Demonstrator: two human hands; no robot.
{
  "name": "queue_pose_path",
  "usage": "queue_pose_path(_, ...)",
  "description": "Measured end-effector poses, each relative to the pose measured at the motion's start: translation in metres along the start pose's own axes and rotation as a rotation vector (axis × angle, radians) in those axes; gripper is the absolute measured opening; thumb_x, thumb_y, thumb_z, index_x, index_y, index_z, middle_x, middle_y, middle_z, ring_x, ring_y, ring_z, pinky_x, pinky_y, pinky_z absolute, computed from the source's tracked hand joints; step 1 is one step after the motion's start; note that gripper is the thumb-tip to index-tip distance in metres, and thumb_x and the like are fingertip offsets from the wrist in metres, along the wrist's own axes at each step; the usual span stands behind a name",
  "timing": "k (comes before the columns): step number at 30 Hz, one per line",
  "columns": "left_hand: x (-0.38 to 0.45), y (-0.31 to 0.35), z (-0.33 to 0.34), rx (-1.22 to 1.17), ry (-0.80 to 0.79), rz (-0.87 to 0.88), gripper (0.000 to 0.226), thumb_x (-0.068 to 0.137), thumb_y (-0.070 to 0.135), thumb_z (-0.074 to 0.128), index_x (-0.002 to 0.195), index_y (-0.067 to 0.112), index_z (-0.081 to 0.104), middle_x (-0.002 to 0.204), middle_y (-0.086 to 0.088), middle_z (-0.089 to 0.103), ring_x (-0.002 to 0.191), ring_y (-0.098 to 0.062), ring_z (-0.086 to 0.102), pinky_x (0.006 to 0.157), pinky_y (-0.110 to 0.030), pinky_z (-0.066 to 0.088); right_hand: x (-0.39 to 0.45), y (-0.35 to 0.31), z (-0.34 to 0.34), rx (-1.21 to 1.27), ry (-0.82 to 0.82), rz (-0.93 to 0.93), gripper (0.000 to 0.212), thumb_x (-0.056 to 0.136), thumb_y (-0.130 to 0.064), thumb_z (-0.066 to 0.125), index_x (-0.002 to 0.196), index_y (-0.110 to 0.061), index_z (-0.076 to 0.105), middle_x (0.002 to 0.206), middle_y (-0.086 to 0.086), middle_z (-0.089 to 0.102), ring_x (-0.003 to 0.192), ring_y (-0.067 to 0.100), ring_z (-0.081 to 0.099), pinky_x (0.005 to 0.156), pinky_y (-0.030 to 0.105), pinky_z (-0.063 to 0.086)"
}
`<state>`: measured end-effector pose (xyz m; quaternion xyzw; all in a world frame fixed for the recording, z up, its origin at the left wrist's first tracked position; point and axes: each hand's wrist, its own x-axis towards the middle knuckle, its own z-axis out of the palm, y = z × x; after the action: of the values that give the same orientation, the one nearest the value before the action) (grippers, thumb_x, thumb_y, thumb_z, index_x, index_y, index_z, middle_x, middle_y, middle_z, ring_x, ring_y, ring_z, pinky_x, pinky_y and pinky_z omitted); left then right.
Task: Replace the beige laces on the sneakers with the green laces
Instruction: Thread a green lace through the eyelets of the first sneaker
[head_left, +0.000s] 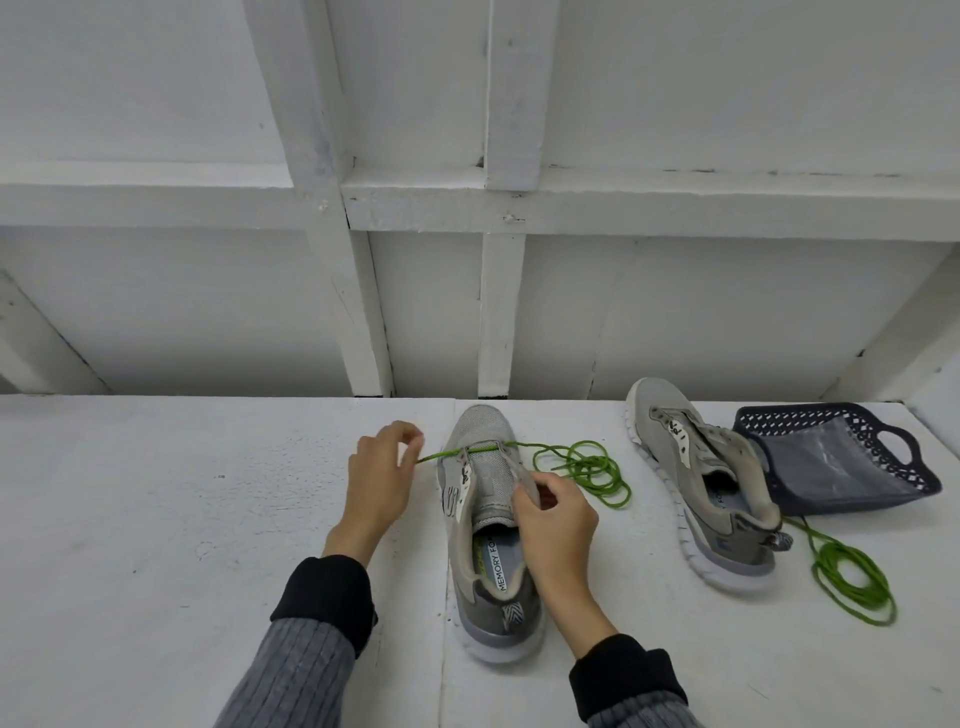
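Our 2 sleeved forearms reach to the near sneaker (488, 525), lying heel toward us, toe to the wall.
We pinch the green lace (582, 467) end in our left hand (382, 478), pulling it sideways across the lowest eyelets; our right hand (556, 514) grips the eyestay to steady it. 1 more green lace (852, 582) waits by the second sneaker (701, 483).

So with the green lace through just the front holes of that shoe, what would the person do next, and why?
Probably draw the lace end held by the left hand further out to even the two sides. The green lace crosses only the front eyelets of the near sneaker, and most of its length lies coiled to the right, while the right hand grips the shoe's eyelet edge to steady it.
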<state>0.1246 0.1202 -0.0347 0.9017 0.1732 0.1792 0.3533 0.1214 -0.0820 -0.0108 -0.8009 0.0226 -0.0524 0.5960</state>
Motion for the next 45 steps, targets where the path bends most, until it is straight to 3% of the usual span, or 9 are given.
queue_pose_path(6, -0.003, 0.025, 0.021, 0.029, -0.144, -0.092, 0.017, 0.097, 0.037, 0.054, 0.082, 0.031, 0.06, 0.096, 0.012, 0.06, 0.098, -0.014, 0.047, 0.082, -0.035, 0.032, -0.001, -0.002, 0.0, 0.046, 0.008, -0.015, 0.017, 0.081, -0.005, 0.07, 0.081, -0.022, 0.065, 0.081, -0.003, 0.063, 0.076, 0.007, 0.058, 0.063, 0.004, 0.041)
queue_pose_path(11, -0.006, 0.028, 0.007, -1.028, 0.035, -0.477, 0.027, 0.106, 0.019, 0.036, 0.084, 0.012, 0.051, 0.09, -0.003, 0.066, 0.088, -0.014, 0.062, 0.08, -0.026, 0.046, -0.001, -0.002, 0.001, 0.059, 0.033, -0.005, 0.022, 0.083, -0.006, 0.068, 0.077, -0.026, 0.062, 0.083, 0.0, 0.063, 0.076, 0.007, 0.057, 0.063, 0.005, 0.04)
queue_pose_path(13, -0.005, 0.014, -0.003, -1.18, 0.225, -0.597, 0.029, 0.107, 0.015, 0.031, 0.081, 0.012, 0.042, 0.074, -0.002, 0.052, 0.067, -0.011, 0.052, 0.075, -0.027, 0.05, -0.001, -0.001, 0.002, 0.069, 0.046, -0.002, 0.021, 0.084, -0.006, 0.067, 0.077, -0.024, 0.062, 0.084, 0.002, 0.063, 0.076, 0.006, 0.057, 0.062, 0.004, 0.04)
queue_pose_path(18, -0.017, -0.021, -0.014, -0.362, 0.215, -0.379, 0.015, 0.106, 0.022, 0.034, 0.1, 0.012, 0.044, 0.082, -0.004, 0.052, 0.071, -0.016, 0.045, 0.061, -0.027, 0.036, 0.0, 0.001, 0.003, 0.065, 0.045, 0.013, 0.013, 0.083, -0.006, 0.067, 0.079, -0.018, 0.065, 0.084, 0.004, 0.063, 0.073, 0.007, 0.057, 0.06, 0.006, 0.041)
queue_pose_path(23, -0.005, -0.009, 0.004, -0.17, -0.033, -0.042, 0.012, 0.094, 0.039, 0.06, 0.1, 0.033, 0.068, 0.1, 0.006, 0.061, 0.093, -0.011, 0.051, 0.077, -0.024, 0.04, 0.001, 0.001, 0.003, 0.061, 0.035, 0.009, 0.015, 0.083, -0.004, 0.066, 0.079, -0.018, 0.064, 0.084, 0.004, 0.062, 0.073, 0.007, 0.056, 0.06, 0.005, 0.04)
queue_pose_path(29, 0.0, 0.018, 0.026, -0.065, -0.059, -0.064, 0.008, 0.091, 0.035, 0.066, 0.083, 0.035, 0.065, 0.102, 0.007, 0.057, 0.102, -0.015, 0.044, 0.087, -0.033, 0.038, 0.001, 0.001, 0.003, 0.056, 0.03, 0.002, 0.019, 0.083, -0.005, 0.067, 0.077, -0.022, 0.061, 0.084, 0.003, 0.061, 0.074, 0.007, 0.057, 0.061, 0.006, 0.042)
queue_pose_path(36, -0.003, 0.01, 0.003, -1.366, 0.234, -0.687, 0.028, 0.106, 0.011, 0.033, 0.081, 0.009, 0.045, 0.08, -0.005, 0.054, 0.071, -0.014, 0.056, 0.077, -0.031, 0.053, 0.002, 0.006, 0.005, 0.043, 0.05, 0.004, 0.014, 0.082, -0.007, 0.068, 0.077, -0.02, 0.063, 0.081, 0.002, 0.061, 0.073, 0.011, 0.058, 0.062, 0.012, 0.043)
queue_pose_path(39, -0.005, -0.009, -0.009, -0.975, 0.358, -0.7, 0.026, 0.103, 0.007, 0.027, 0.081, 0.012, 0.04, 0.074, -0.002, 0.041, 0.059, -0.012, 0.039, 0.055, -0.023, 0.045, 0.001, 0.005, 0.004, 0.055, 0.052, 0.004, 0.015, 0.082, -0.006, 0.067, 0.076, -0.019, 0.063, 0.081, 0.003, 0.061, 0.072, 0.011, 0.058, 0.06, 0.009, 0.042)
queue_pose_path(45, -0.011, -0.001, 0.005, -0.314, 0.02, -0.128, 0.012, 0.098, 0.028, 0.056, 0.097, 0.023, 0.066, 0.093, 0.005, 0.058, 0.086, -0.008, 0.052, 0.072, -0.017, 0.037, 0.001, 0.003, 0.003, 0.05, 0.052, 0.005, 0.012, 0.083, -0.006, 0.067, 0.078, -0.017, 0.064, 0.082, 0.004, 0.062, 0.073, 0.01, 0.058, 0.059, 0.006, 0.041)
